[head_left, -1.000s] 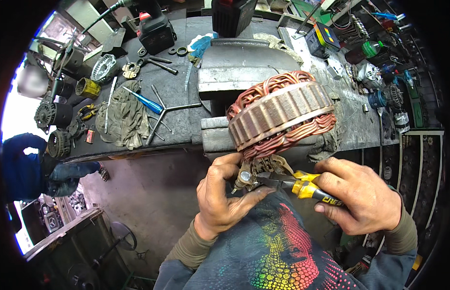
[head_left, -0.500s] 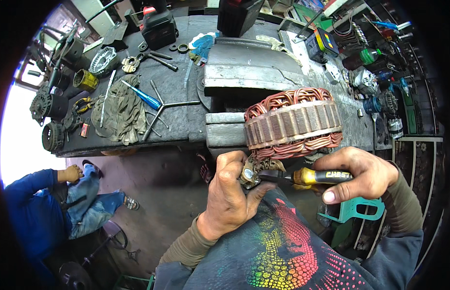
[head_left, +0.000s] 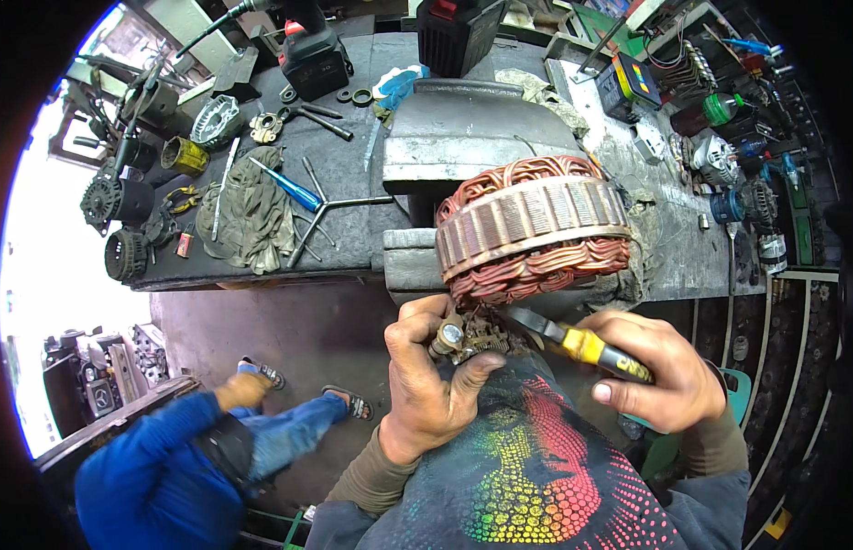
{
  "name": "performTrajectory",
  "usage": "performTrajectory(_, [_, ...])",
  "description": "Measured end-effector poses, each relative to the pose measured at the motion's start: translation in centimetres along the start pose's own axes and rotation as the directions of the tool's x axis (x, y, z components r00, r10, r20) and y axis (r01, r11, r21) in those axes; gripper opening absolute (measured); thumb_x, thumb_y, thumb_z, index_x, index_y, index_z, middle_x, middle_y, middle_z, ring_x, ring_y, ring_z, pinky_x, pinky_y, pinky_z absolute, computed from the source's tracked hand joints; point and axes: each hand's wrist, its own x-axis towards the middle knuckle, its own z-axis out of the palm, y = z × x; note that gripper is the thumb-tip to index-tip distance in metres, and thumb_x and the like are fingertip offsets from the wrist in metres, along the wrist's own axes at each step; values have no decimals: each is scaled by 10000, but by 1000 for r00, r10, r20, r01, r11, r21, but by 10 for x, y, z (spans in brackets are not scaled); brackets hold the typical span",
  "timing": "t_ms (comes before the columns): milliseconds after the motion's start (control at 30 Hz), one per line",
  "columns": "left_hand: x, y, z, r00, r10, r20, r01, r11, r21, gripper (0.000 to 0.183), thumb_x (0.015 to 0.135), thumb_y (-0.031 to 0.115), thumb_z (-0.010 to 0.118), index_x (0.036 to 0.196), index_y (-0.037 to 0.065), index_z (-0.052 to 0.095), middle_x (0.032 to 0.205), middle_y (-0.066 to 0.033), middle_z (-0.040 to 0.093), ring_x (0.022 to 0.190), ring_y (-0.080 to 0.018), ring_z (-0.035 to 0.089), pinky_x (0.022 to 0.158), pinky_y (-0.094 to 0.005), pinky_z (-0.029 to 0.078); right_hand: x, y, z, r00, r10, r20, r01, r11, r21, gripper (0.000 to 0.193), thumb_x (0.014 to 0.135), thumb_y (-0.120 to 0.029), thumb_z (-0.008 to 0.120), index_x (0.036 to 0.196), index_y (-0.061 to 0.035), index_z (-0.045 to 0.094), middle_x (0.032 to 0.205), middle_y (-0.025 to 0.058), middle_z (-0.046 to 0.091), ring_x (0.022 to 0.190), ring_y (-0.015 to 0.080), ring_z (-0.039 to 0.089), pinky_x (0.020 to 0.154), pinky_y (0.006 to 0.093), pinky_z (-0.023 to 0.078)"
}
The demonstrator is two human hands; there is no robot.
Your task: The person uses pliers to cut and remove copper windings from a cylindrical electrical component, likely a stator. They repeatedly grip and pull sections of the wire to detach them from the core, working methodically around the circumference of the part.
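A copper-wound alternator stator [head_left: 535, 225] is held at the large bench vise [head_left: 481, 151], its windings showing along both edges of the ribbed metal ring. Just below it, my left hand [head_left: 431, 394] grips a small dirty metal rectifier-like part [head_left: 481, 337] with a round silver stud, fingers behind and thumb in front. My right hand [head_left: 660, 367] is closed around pliers [head_left: 582, 345] with yellow and black handles. Their dark jaws point left, close to the wires between the stator and the small part. Whether the jaws bite a wire cannot be made out.
On the bench's left lie a rag [head_left: 252, 225], a blue screwdriver [head_left: 294, 188], a three-armed wrench [head_left: 321, 203] and alternator parts. A black battery [head_left: 626, 87] stands at right. A co-worker in blue [head_left: 161, 477] is at lower left.
My right hand has tilted the pliers, so the jaws now point up and left toward the wires. The small part shows more openly. The co-worker appears farther right as the view has shifted.
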Motion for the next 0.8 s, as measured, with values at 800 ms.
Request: performTrajectory(800, [8,24,-4,953,-299,-44,267,903,-336,551,1029,250,754,1330,-11,374,1172,-95,574,1042,-126,617,919,-273,529,6,31,18,679,-325,-659,298,941,-157,590,771,-219,928,1221,12,626,1129,217,630,972,312,643,846,425,541])
